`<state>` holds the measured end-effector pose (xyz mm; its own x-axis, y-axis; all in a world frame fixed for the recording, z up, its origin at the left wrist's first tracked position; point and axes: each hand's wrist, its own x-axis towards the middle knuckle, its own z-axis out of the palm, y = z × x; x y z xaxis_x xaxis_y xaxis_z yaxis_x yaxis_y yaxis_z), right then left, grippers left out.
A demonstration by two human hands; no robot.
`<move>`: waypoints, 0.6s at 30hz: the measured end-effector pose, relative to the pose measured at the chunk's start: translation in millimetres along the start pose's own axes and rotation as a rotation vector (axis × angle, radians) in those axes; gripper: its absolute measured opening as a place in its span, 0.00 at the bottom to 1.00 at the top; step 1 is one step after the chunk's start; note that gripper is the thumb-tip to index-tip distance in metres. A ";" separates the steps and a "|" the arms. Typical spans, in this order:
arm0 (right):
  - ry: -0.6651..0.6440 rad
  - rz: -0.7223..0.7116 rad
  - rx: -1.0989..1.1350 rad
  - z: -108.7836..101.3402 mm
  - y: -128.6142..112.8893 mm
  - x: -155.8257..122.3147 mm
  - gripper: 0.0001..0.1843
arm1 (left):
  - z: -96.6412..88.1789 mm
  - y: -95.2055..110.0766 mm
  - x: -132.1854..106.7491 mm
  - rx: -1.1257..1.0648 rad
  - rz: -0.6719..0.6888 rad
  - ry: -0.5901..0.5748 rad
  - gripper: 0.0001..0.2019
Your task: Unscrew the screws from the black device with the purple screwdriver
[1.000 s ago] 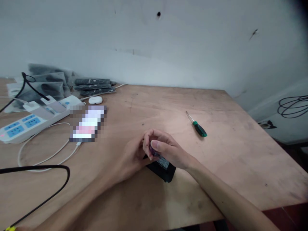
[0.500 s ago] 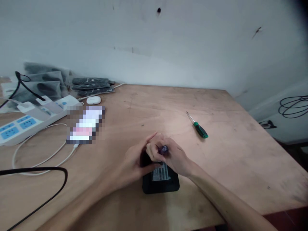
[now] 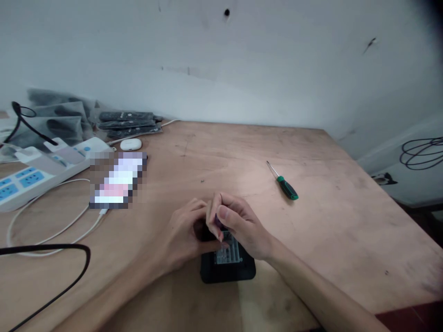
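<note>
A black box-shaped device (image 3: 228, 273) with rounded corners lies on the table near its front edge, a printed label (image 3: 230, 253) facing up. My left hand (image 3: 187, 230) is curled around the device's left and far side, thumb across its top by the label. Above the device, my right hand (image 3: 238, 221) has its fingers closed around a purple-handled screwdriver (image 3: 218, 221). Only a bit of that handle shows between the fingers; its tip is hidden. Farther right, a green and black screwdriver (image 3: 286, 188) lies loose on the wood.
On the left are a white power strip (image 3: 69, 169) with plugged-in chargers, a phone (image 3: 119, 180) on a white cable, and a white earbud case (image 3: 131, 144). Bagged dark items (image 3: 128, 123) lie by the wall. A black cable (image 3: 88, 258) loops at the lower left.
My right fingers have shifted around the purple handle, its end now mostly covered, with the thumb over the top. The view has moved slightly; the device and loose screwdriver stay in place.
</note>
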<state>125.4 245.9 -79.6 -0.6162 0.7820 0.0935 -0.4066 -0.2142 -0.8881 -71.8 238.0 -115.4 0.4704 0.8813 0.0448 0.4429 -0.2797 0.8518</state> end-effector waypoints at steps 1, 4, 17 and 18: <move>-0.008 0.007 -0.011 -1.3 -0.8 0.3 0.20 | -0.2 1.7 0.3 0.007 0.000 0.037 0.16; -0.046 0.030 -0.055 -3.7 -3.6 0.7 0.26 | -0.1 4.9 0.2 -0.001 0.031 0.082 0.17; -0.051 0.051 0.064 -4.6 2.4 -0.3 0.22 | -0.1 4.9 0.0 -0.060 0.012 0.066 0.17; -0.056 0.060 0.089 -4.5 1.9 -0.8 0.20 | 0.2 5.7 -0.4 -0.058 0.001 0.065 0.17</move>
<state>128.2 247.5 -83.3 -0.6771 0.7327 0.0689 -0.4246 -0.3125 -0.8498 -69.3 235.9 -110.7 0.4198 0.9043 0.0778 0.3962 -0.2597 0.8807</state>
